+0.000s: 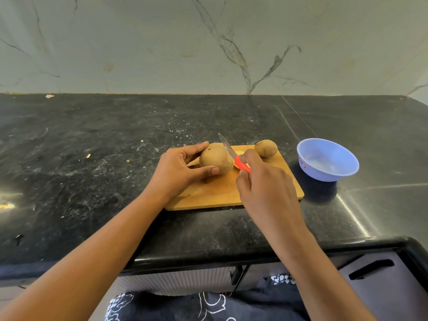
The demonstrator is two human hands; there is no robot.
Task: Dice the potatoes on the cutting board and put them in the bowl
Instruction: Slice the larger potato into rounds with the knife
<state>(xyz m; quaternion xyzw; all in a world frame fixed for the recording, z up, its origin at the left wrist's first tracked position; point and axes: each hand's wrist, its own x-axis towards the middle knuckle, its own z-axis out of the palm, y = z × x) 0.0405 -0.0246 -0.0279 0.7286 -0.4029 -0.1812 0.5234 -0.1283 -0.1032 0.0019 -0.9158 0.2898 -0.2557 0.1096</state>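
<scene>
I am steadying the big potato (216, 158) on the cutting board (220, 191), my left hand (178, 172) curling thumb and fingers round it. My right hand (264, 186) is gripping the knife (228, 149), blade against the potato's right end. I judge slicing is just starting. The small potato (265, 148) is lying whole near the bowl (324, 174). Next I am needing a firm downward cut, clear of my fingertips.

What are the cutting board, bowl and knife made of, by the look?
Cutting board: wood or bamboo, matte, tan with faint grain. Bowl: probably plastic, pale blue, soft sheen, sticker on its wall. Knife handle: likely plastic, smooth bright red-orange. Blade: bare metal, reflective.
</scene>
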